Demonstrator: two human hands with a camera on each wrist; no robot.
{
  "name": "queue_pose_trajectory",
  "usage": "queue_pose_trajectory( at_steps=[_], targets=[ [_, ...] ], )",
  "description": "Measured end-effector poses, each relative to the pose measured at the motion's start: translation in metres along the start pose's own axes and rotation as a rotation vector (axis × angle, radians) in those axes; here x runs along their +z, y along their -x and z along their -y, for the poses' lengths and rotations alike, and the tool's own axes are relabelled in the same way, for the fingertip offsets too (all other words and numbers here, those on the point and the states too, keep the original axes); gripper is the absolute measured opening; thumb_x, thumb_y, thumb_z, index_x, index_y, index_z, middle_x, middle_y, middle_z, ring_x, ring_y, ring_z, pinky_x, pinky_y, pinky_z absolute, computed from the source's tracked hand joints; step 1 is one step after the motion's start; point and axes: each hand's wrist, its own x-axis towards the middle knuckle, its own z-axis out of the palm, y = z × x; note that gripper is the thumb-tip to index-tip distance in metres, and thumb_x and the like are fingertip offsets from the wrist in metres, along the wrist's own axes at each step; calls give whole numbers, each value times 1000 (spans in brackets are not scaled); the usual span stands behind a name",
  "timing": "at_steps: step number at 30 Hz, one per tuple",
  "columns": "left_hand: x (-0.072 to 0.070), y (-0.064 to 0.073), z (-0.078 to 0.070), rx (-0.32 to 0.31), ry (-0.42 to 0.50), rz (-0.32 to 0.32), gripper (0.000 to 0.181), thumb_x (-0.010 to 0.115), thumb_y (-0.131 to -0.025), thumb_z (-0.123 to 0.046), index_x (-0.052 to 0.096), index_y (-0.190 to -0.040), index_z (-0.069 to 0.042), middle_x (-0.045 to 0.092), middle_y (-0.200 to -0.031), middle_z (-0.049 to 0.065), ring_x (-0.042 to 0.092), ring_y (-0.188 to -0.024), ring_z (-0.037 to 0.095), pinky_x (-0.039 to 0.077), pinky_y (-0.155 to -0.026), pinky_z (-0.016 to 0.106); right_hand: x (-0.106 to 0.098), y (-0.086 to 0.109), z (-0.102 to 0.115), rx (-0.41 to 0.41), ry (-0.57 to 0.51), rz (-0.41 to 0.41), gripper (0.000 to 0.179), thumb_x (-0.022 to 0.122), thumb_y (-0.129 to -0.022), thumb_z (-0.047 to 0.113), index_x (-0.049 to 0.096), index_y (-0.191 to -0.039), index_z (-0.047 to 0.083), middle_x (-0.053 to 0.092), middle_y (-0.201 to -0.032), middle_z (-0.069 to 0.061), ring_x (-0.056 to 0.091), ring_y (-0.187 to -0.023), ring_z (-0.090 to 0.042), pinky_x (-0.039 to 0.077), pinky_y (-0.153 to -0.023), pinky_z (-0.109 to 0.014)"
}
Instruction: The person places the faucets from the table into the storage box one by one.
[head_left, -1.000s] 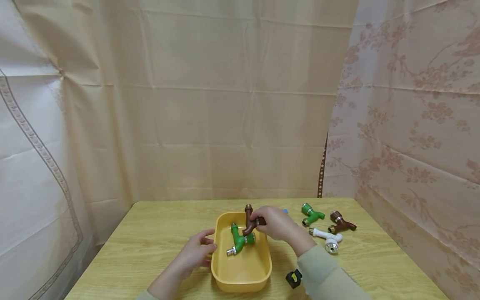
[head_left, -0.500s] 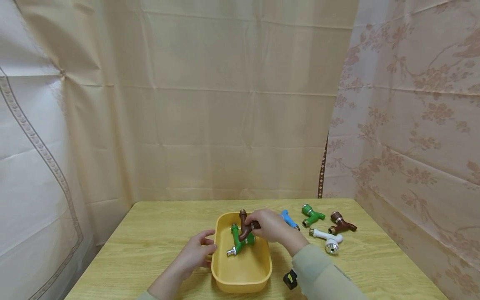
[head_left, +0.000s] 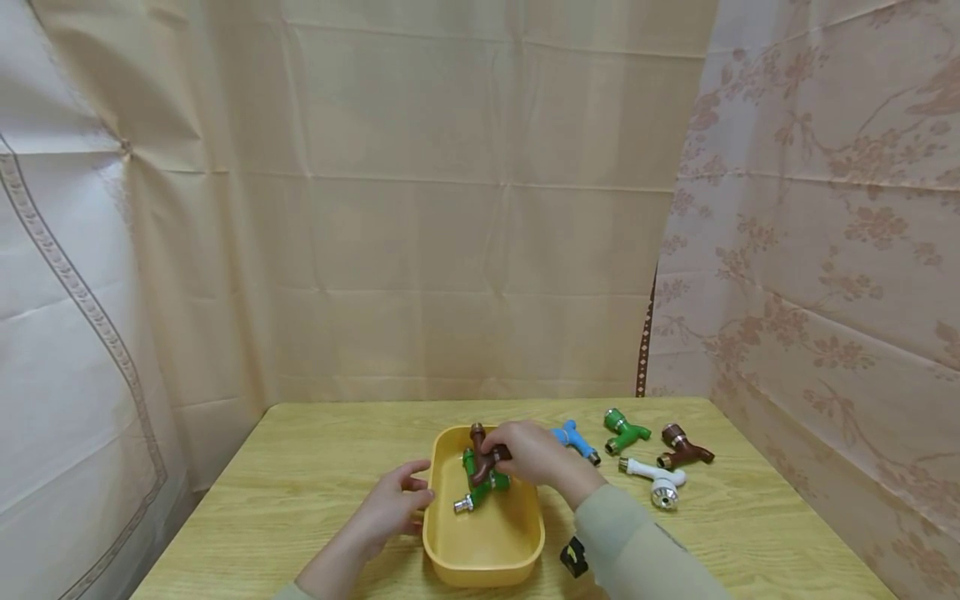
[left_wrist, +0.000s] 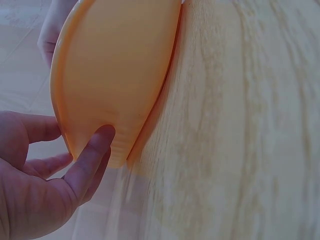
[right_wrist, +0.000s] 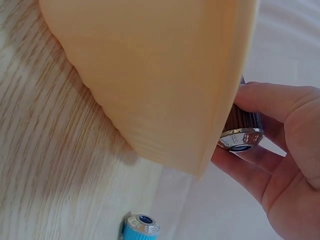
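A yellow plastic tub [head_left: 483,573] stands on the wooden table. My right hand [head_left: 525,454] pinches a brown tap [head_left: 477,454] by its handle and holds it inside the tub's far half. Below it, partly covered by it, a green tap [head_left: 467,502] lies in the tub. In the right wrist view the brown tap's ribbed handle with a silver cap [right_wrist: 243,131] sits between thumb and fingers, just past the rim. My left hand [head_left: 386,504] is at the tub's left side, its fingertips [left_wrist: 104,134] against the outer wall and rim.
Right of the tub lie a blue tap [head_left: 577,440], a second green tap [head_left: 624,433], a second brown tap [head_left: 684,447] and a white tap [head_left: 652,473]. A small black object with a yellow mark [head_left: 574,557] is beside my right sleeve. Curtains hang behind and at both sides.
My right hand has moved left and down with the brown tap, deeper into the tub over the green tap. The blue tap has come into sight. My left hand has stayed put.
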Motion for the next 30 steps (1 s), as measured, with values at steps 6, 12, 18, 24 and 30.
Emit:
queue_pose_trajectory(
  at_steps=[6,12,18,24,30],
  targets=[
    [0,1,0,11,10,10,59,61,-97,-3,39,-151,5,50,-116,20,63,-94,28,63,-67,45,5,-5,0,23,3,30,23,80,-88,13,77,-109,22,70,-106,10,63,-95,-10,57,-83,-32],
    [0,2,0,26,19,17,60,61,-96,-3,38,-151,6,50,-117,21,63,-92,27,64,-67,45,6,-9,4,8,-41,46,22,78,-89,11,77,-110,19,71,-108,7,63,-96,-10,56,-84,-30],
    [0,3,0,36,33,26,61,61,-95,-3,37,-151,6,49,-118,22,63,-93,28,63,-69,46,5,-10,5,6,-131,53,27,77,-93,15,74,-119,10,72,-115,0,66,-109,-23,56,-94,-37],
    [1,2,1,41,40,20,61,62,-94,-3,38,-150,7,50,-116,22,64,-93,30,63,-69,46,-1,-8,5,35,-136,46,31,77,-93,19,73,-122,10,70,-119,0,64,-116,-25,53,-100,-42],
    [2,2,1,39,38,19,61,62,-94,-2,39,-150,7,51,-115,22,64,-93,31,63,-70,47,-7,-6,3,42,-136,20,31,77,-92,16,72,-122,8,70,-121,-3,64,-116,-26,53,-100,-44]
  ],
)
